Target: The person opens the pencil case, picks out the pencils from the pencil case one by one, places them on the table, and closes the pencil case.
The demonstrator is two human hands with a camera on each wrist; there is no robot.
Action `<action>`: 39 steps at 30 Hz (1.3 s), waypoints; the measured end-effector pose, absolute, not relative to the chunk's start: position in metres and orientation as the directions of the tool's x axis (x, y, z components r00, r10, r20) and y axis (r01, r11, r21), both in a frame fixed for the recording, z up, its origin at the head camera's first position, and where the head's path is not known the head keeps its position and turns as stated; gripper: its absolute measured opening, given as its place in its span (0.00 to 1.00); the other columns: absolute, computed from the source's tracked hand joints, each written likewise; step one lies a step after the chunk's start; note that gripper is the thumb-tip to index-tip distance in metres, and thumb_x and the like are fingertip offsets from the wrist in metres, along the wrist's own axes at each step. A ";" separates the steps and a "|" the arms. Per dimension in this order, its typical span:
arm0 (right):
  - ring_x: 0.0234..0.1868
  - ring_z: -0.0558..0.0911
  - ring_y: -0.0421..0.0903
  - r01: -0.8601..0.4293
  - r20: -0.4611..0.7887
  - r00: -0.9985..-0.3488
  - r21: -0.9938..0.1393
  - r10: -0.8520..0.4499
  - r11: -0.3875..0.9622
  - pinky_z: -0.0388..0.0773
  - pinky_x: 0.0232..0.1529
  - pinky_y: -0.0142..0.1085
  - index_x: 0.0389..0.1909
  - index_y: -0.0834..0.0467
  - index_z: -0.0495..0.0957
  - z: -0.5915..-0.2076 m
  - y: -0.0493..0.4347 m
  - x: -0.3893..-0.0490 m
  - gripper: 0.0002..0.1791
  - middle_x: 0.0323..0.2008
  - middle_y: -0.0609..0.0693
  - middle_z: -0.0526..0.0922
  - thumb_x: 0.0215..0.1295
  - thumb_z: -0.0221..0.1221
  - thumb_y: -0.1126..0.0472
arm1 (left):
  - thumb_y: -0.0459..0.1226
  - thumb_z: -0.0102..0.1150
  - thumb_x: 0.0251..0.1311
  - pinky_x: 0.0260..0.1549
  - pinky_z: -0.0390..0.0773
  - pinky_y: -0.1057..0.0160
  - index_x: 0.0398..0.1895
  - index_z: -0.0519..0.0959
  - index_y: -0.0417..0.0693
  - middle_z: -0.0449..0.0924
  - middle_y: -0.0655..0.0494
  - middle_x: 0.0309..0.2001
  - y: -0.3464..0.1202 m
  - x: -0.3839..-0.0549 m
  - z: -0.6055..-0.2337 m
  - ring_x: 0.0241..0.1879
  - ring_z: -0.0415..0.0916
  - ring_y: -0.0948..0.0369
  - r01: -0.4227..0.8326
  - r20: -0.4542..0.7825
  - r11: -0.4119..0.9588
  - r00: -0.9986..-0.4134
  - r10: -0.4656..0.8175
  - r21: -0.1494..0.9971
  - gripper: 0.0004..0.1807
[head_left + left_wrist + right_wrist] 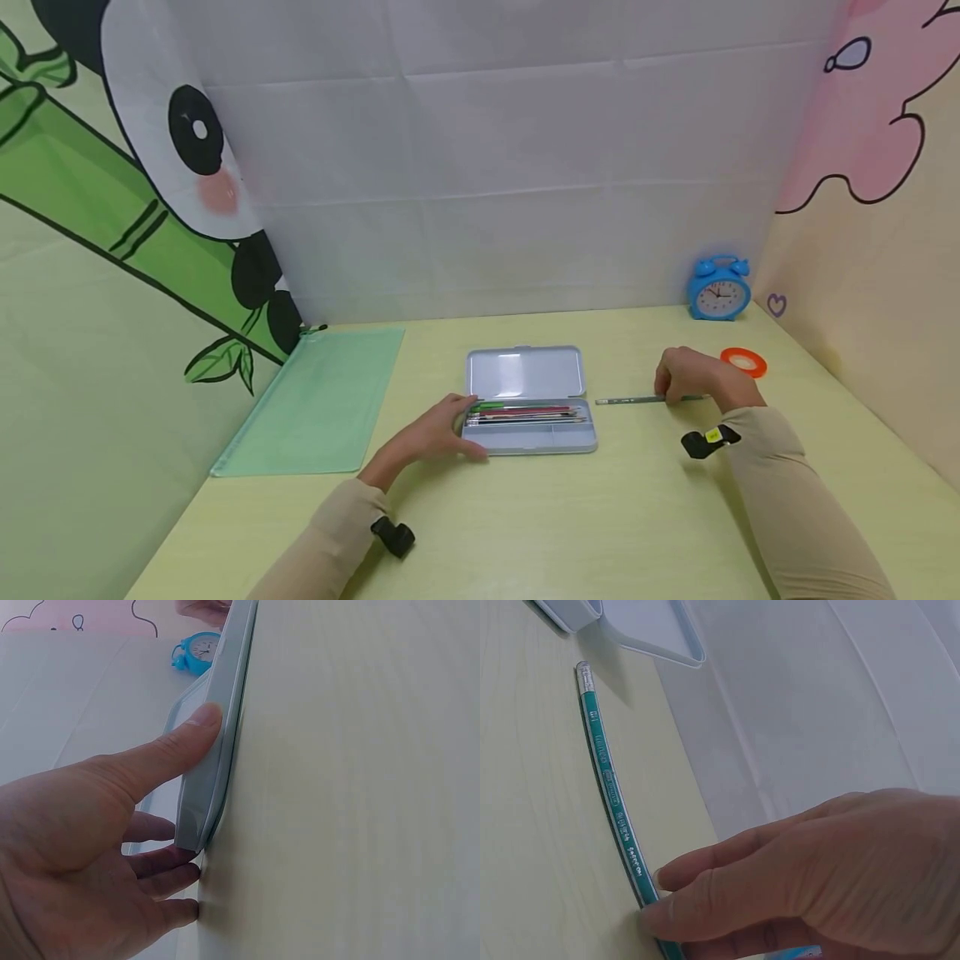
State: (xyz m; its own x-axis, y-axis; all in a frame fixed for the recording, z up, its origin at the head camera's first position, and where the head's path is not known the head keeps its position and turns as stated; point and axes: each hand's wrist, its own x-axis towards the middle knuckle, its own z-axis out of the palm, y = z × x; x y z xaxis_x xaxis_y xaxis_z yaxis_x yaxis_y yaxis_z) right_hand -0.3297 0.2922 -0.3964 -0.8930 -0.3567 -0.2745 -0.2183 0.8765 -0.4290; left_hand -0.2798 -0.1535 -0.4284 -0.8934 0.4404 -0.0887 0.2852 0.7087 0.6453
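An open metal pencil case lies on the table with its lid laid back. Inside it are several pencils, one with a green end. My left hand holds the case by its left end; in the left wrist view, the thumb presses the front wall and the fingers reach round behind the corner. To the right of the case, a green pencil lies along the table, its silver end towards the case. My right hand pinches this pencil near its other end, where the fingers partly hide it.
At the back right stands a blue alarm clock. An orange ring of tape lies just beyond my right wrist. A pale green cloth-like sheet or pouch covers the table's left side. A white curtain hangs behind.
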 end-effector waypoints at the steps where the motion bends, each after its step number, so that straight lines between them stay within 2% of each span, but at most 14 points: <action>1: 0.36 0.76 0.49 -0.220 -0.272 -0.894 -0.429 -0.357 0.876 0.80 0.43 0.42 0.39 0.59 0.86 -0.396 0.292 -0.330 0.12 0.35 0.49 0.82 0.55 0.68 0.74 | 0.50 0.80 0.46 0.66 0.63 0.44 0.77 0.60 0.43 0.62 0.42 0.70 -0.153 -0.280 -0.429 0.67 0.63 0.47 0.287 -0.089 0.710 -0.893 0.441 0.644 0.56; 10: 0.37 0.77 0.49 -0.244 -0.234 -0.900 -0.429 -0.368 0.870 0.80 0.44 0.43 0.43 0.62 0.86 -0.387 0.286 -0.329 0.13 0.36 0.50 0.82 0.57 0.67 0.73 | 0.50 0.80 0.46 0.66 0.64 0.44 0.76 0.61 0.43 0.63 0.42 0.69 -0.153 -0.281 -0.429 0.66 0.63 0.47 0.297 -0.085 0.706 -0.889 0.450 0.643 0.56; 17: 0.35 0.78 0.48 -0.392 -0.064 -0.888 -0.410 -0.455 0.823 0.81 0.41 0.41 0.42 0.67 0.84 -0.370 0.269 -0.323 0.09 0.33 0.52 0.82 0.62 0.63 0.71 | 0.50 0.80 0.46 0.66 0.64 0.44 0.77 0.60 0.44 0.63 0.42 0.69 -0.153 -0.280 -0.427 0.65 0.64 0.47 0.297 -0.090 0.709 -0.887 0.453 0.640 0.56; 22: 0.34 0.79 0.47 -0.455 0.034 -0.875 -0.401 -0.484 0.795 0.82 0.39 0.39 0.40 0.65 0.84 -0.360 0.251 -0.315 0.07 0.33 0.53 0.83 0.62 0.61 0.72 | 0.51 0.80 0.45 0.66 0.64 0.44 0.77 0.60 0.45 0.62 0.42 0.70 -0.153 -0.280 -0.426 0.66 0.63 0.47 0.292 -0.093 0.712 -0.889 0.448 0.639 0.57; 35: 0.33 0.78 0.44 -0.539 0.063 -0.822 -0.411 -0.567 0.735 0.80 0.37 0.34 0.42 0.63 0.85 -0.371 0.204 -0.308 0.08 0.32 0.48 0.83 0.64 0.62 0.71 | 0.51 0.79 0.46 0.66 0.64 0.44 0.77 0.60 0.43 0.62 0.42 0.70 -0.154 -0.279 -0.427 0.66 0.63 0.47 0.286 -0.097 0.713 -0.891 0.444 0.640 0.57; 39: 0.33 0.78 0.43 -0.579 0.066 -0.789 -0.413 -0.610 0.703 0.80 0.37 0.34 0.42 0.63 0.85 -0.380 0.189 -0.306 0.08 0.34 0.51 0.84 0.65 0.62 0.72 | 0.50 0.80 0.46 0.65 0.64 0.43 0.76 0.60 0.42 0.62 0.41 0.69 -0.154 -0.278 -0.427 0.66 0.63 0.46 0.294 -0.092 0.711 -0.888 0.450 0.639 0.56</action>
State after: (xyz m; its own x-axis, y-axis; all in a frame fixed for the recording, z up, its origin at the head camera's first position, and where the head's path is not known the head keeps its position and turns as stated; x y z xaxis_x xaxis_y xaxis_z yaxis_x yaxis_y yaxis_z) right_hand -0.3059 0.1890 -0.3798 -0.7893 -0.6104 0.0665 -0.5786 0.7031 -0.4133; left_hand -0.2785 -0.1540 -0.4269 -0.8882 0.4500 -0.0921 0.2937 0.7106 0.6394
